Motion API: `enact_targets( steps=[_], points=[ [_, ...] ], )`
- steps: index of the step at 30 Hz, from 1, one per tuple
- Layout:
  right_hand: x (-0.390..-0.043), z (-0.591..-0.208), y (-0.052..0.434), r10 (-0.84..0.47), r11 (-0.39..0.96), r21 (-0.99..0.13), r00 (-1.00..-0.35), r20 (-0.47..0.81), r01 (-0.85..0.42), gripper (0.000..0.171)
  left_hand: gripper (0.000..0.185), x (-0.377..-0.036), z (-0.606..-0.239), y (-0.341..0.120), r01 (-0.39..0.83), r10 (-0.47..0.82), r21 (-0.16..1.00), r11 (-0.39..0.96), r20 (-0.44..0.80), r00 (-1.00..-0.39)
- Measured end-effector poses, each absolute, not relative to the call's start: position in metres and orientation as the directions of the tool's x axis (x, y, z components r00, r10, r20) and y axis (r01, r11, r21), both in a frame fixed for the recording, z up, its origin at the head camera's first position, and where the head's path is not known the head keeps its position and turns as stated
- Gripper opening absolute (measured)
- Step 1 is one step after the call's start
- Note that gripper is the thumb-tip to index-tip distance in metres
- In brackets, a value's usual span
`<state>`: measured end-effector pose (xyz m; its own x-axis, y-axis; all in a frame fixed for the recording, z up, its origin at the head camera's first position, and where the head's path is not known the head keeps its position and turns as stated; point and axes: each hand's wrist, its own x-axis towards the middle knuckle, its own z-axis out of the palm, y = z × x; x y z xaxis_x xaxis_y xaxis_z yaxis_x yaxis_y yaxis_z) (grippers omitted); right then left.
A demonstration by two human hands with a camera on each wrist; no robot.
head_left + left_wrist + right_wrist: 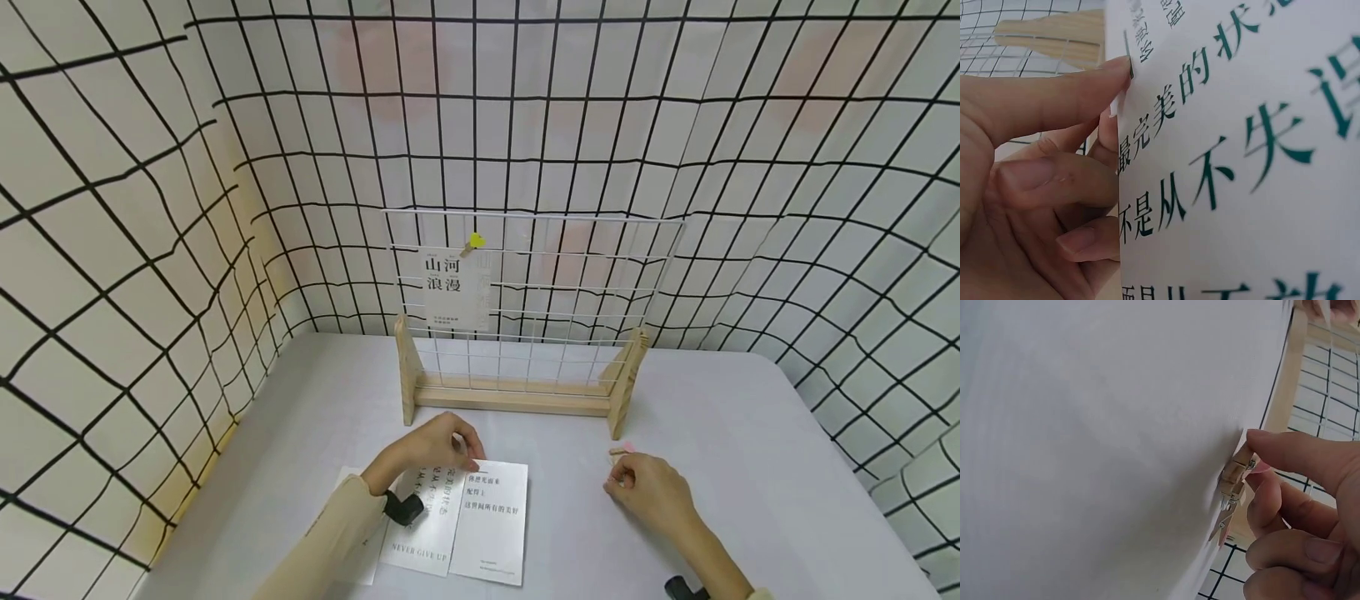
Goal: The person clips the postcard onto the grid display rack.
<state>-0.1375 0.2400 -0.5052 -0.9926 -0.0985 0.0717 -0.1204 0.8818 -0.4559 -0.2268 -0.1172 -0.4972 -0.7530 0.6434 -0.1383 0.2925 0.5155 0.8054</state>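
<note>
Cards reading "NEVER GIVE UP" lie at the table's near edge; my left hand pinches one, my right hand pinches a wooden clip.

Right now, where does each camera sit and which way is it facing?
Head: worn high, looks down at the table, wire grid stand, both forearms.
Left wrist: beside the left hand, faces the printed card its fingers pinch.
Right wrist: beside the right hand, faces the wooden clothespin it pinches.
Shared: the card and clothespin also appear from the head.
</note>
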Motion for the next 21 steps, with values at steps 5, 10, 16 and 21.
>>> enact_targets(
  steps=[5,10,16,21],
  points=[
    [-0.139,-0.5,0.237,-0.107,0.841,-0.524,-0.99,0.091,-0.139,0.007,0.01,-0.23,-0.495,-0.115,0.277,0.639,0.817,0.505,-0.138,-0.756],
    [-0.145,-0.493,0.236,-0.098,0.762,-0.628,-0.987,0.129,-0.158,0.007,0.006,-0.232,-0.493,-0.113,0.295,0.686,0.863,0.411,-0.08,-0.723],
    [-0.146,-0.489,0.238,-0.093,0.713,-0.683,-0.986,0.135,-0.161,0.01,0.01,-0.233,-0.498,-0.111,0.288,0.694,0.896,0.338,-0.03,-0.72],
    [-0.147,-0.492,0.24,-0.118,0.608,-0.777,-0.987,0.113,-0.161,0.012,0.013,-0.233,-0.5,-0.112,0.242,0.69,0.918,0.316,-0.047,-0.722]
  ],
)
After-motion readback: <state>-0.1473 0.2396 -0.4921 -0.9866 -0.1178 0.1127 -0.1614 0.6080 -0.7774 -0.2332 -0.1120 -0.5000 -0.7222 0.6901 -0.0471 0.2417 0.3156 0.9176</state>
